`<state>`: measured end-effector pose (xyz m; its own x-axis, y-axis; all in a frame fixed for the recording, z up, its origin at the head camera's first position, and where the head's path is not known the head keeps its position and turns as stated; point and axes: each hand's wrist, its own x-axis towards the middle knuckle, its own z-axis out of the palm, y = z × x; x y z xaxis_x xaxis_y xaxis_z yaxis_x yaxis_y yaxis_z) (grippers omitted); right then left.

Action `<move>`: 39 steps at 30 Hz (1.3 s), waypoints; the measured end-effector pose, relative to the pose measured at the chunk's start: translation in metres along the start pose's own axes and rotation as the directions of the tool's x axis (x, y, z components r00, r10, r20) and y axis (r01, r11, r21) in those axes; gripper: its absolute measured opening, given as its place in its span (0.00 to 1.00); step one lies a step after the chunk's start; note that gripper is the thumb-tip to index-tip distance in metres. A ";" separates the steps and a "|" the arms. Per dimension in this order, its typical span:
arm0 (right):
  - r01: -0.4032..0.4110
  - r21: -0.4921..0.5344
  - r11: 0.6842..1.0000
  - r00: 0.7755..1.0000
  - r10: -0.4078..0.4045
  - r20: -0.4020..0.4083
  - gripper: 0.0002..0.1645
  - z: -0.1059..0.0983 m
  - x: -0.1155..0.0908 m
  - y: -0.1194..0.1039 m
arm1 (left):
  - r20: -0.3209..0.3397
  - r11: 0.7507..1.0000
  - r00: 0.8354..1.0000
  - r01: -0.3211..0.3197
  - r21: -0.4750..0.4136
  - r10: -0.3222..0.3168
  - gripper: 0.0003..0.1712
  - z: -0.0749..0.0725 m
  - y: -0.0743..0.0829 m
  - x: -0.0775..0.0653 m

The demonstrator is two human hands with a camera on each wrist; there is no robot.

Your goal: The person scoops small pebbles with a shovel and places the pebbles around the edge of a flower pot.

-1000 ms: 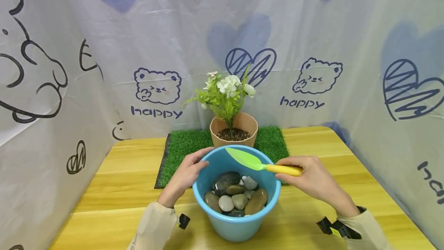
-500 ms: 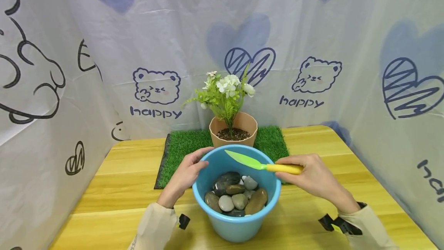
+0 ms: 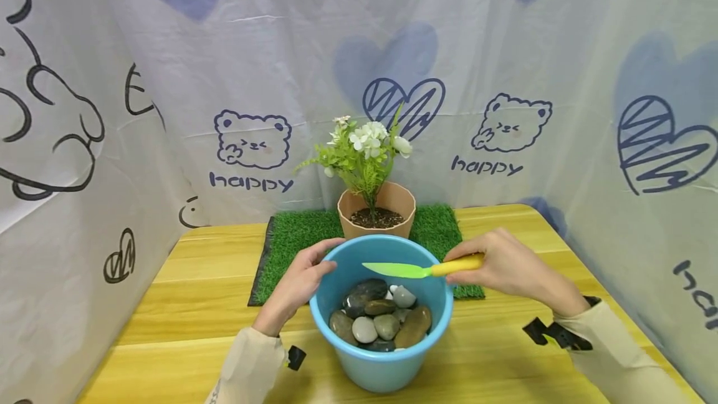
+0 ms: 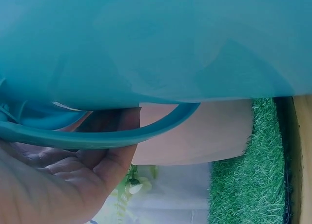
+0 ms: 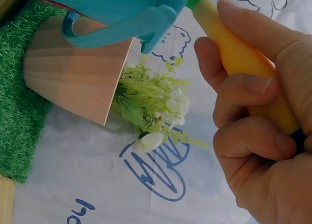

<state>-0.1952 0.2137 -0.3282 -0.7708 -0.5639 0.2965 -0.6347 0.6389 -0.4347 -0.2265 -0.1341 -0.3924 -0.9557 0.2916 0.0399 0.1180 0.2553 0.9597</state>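
On the surface, the blue bucket looks heavy and stiff, its rim gripped by the left hand. Over its mouth, the right hand holds the light-looking trowel by its handle, a sound grip; stones inside seem hard, probably slippery.

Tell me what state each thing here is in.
Blue bucket: upright, uncovered, partly filled
Stones: heaped inside the bucket
Trowel: held at the bucket's mouth, no load visible
Right grip: curled round the trowel
Left grip: holding the bucket
Flowerpot: upright, with soil
Plant: upright, flowering
Grass mat: lying flat
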 end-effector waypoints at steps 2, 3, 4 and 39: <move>0.006 -0.019 1.000 0.999 -0.005 0.044 0.10 -0.003 0.004 -0.002 | -0.009 1.000 1.000 0.005 0.002 -0.005 0.25 0.000 0.000 0.000; 0.013 -0.025 1.000 0.998 -0.011 0.063 0.10 -0.005 0.006 -0.003 | -0.012 1.000 1.000 0.007 0.002 -0.007 0.25 0.000 0.000 0.000; 0.019 -0.032 0.999 0.997 -0.016 0.081 0.09 -0.006 0.008 -0.003 | -0.013 1.000 1.000 0.006 0.002 -0.006 0.25 0.000 0.000 0.000; 0.183 -0.266 0.946 0.937 -0.087 0.338 0.13 0.000 0.040 -0.025 | -0.012 1.000 1.000 0.001 -0.014 -0.002 0.25 0.002 0.000 0.000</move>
<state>-0.2108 0.1754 -0.3053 -0.6487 -0.7605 0.0284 -0.7567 0.6405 -0.1307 -0.2260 -0.1324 -0.3926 -0.9591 0.2799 0.0418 0.1127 0.2423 0.9636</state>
